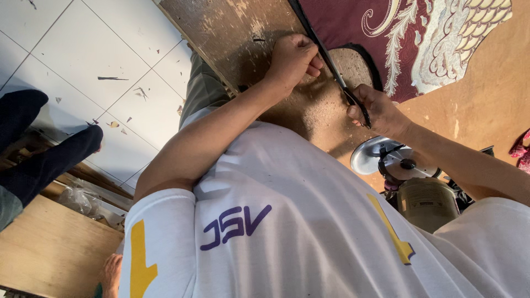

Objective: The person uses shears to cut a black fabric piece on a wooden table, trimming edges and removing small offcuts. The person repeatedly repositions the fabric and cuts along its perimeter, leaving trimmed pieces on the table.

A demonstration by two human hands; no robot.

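The white shirt (309,221) fills the near view. Just beyond it and to the right sits a power tool (408,176) with a round metal guard and a drum-shaped body, close under the right forearm. Past the tool, the right hand (378,113) is pinched closed around the lower end of a long, thin black strip (331,60). The strip runs straight and narrow, slanting away from the tool across a worn, scuffed wooden board (232,33). The left hand (292,58) is curled in a fist, pressing the strip onto the board. Beyond the tool, a maroon patterned cloth (430,38) borders the strip. Well left of the tool lies white tiled floor (83,55), scattered with scraps.
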